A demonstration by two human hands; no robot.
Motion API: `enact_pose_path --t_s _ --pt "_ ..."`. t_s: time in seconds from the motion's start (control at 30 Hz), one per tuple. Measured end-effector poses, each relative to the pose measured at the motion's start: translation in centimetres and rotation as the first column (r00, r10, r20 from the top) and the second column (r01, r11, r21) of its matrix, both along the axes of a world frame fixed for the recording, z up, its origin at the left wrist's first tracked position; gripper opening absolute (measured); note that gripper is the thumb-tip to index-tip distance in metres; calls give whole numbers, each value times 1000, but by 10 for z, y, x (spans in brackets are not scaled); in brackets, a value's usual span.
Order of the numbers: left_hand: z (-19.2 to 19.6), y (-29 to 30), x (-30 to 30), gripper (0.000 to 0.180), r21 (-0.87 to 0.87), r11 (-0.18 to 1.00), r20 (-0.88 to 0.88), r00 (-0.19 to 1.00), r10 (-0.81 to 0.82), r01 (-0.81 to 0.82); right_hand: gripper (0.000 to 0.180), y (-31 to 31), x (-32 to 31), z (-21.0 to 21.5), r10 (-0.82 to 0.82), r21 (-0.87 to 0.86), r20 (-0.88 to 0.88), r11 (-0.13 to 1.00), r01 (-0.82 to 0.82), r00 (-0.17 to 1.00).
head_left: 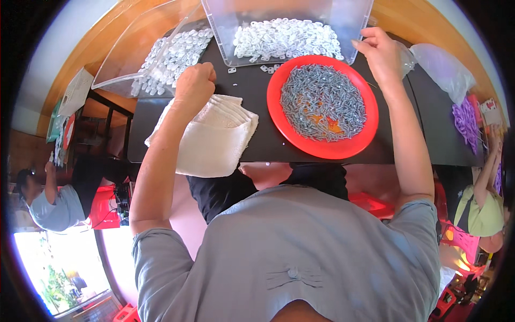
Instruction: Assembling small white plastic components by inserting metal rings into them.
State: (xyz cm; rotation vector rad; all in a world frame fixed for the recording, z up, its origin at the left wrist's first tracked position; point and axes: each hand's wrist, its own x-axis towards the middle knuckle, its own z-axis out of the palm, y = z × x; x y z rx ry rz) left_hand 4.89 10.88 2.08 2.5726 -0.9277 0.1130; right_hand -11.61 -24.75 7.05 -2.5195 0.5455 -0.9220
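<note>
The clear box of white pieces stands on the counter behind the red plate, whose screws could spill if my right hand, fingers bent beside the box, knocked the rim; whether it or my curled left hand grips anything, I cannot tell.

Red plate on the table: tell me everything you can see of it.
The red plate is round and plastic-looking, with a plain rim. It sits on the dark table, spread with small grey metallic pieces; orange patches show between them. Its far edge overlaps the clear bin in view, contact unclear. Neither left hand nor right hand touches it.
</note>
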Motion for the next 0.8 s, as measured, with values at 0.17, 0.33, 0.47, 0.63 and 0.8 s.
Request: enact_pose_path --t_s 0.17,0.33,0.47,0.63,0.8 --pt "18 -29 -14 13 -220 972 -171 978 -120 81 22 25 1 15 237 165 245 945 -281 940" --pt "39 -74 -29 15 -724 637 -686 369 -627 -265 17 83 8 30 530 430 109 738 -521 841" --pt "34 -97 -42 18 -765 491 -560 54 -827 -417 16 97 13 22 649 393 124 662 -638 750" --pt "12 -98 -36 20 -808 437 -424 -124 -897 -396 12 100 14 12 685 394 139 624 -675 715" --pt "7 -100 -41 19 -755 430 -450 -86 -889 -495 6 97 17 7 691 340 120 646 -684 713"
